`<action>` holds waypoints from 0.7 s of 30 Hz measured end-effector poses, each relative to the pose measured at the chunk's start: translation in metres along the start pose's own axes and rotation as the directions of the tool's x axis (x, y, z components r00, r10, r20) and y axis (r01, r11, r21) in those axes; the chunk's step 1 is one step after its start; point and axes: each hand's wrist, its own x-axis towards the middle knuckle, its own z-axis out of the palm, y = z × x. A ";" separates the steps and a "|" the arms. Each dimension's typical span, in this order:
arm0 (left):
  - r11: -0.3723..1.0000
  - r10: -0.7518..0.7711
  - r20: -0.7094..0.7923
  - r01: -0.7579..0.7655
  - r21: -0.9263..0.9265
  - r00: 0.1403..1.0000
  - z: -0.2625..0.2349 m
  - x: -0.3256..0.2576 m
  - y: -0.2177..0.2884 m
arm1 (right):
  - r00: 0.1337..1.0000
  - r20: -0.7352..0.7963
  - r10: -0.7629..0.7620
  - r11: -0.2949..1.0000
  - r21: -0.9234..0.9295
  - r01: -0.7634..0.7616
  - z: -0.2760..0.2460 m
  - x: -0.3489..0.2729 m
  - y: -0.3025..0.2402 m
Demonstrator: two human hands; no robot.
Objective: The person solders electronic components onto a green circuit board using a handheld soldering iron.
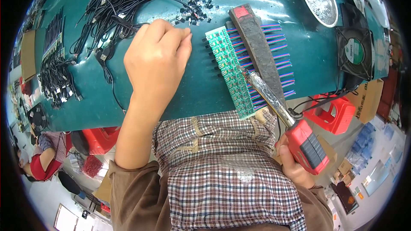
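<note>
My left hand [155,60] is over the table with thumb and fingertips pinched together; whatever they hold, if anything, is too small to make out. Its fingertips are close to a loose pile of small black three-legged components [196,2]. My right hand [294,169] grips the red and black handle of a soldering iron [306,145]. The iron's tip is at the long green circuit board panel [231,73]; whether it touches cannot be told. Small black parts line the panel's left edge. Striped multicoloured wires [282,64] pass beneath a dark heavy bar [258,45] lying beside the panel.
Tangled black cables [115,6] lie at the far left, with bundled cables [58,79] beyond them. A metal bowl [319,0] and a black fan [354,53] stand at the right. Red stools [332,113] are below the table edge. Another person [47,158] sits at the lower left.
</note>
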 end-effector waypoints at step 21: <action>0.914 -0.138 0.088 0.161 -0.372 0.987 -0.010 -0.020 0.018 | 0.999 -0.038 0.009 1.000 0.027 -0.008 0.004 -0.001 0.000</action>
